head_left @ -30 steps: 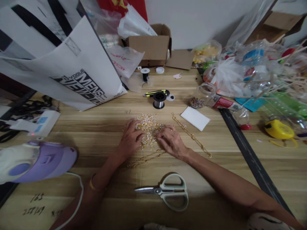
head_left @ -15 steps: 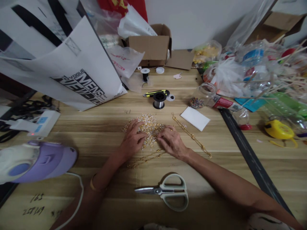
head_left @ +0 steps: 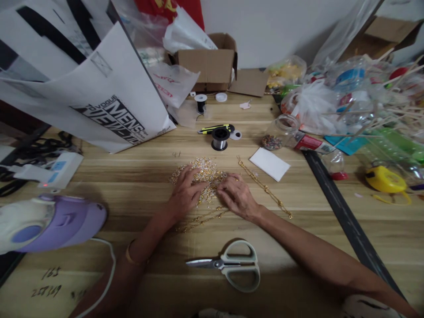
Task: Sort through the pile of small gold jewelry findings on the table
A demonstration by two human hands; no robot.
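A loose heap of small gold and clear beads [head_left: 206,170] lies on the wooden table between my hands. My left hand [head_left: 186,191] rests on the heap's left side, fingers apart and touching the beads. At the right edge, my right hand [head_left: 237,194] has its fingers curled and pressed together; anything in them is too small to make out. One gold chain [head_left: 202,219] runs just below the heap toward my right hand. Another gold chain [head_left: 266,189] stretches out to the right of that hand. Scissors [head_left: 228,265] with pale handles lie nearer to me.
Behind the beads stand a wire spool [head_left: 219,139] and a yellow-black utility knife [head_left: 207,129]. A folded white paper [head_left: 269,164] and a bead jar [head_left: 281,132] are at right. A white bag [head_left: 99,97] and a purple device [head_left: 73,223] occupy the left.
My left thumb and fingers have shifted slightly over the beads. My right hand stays in nearly the same place.
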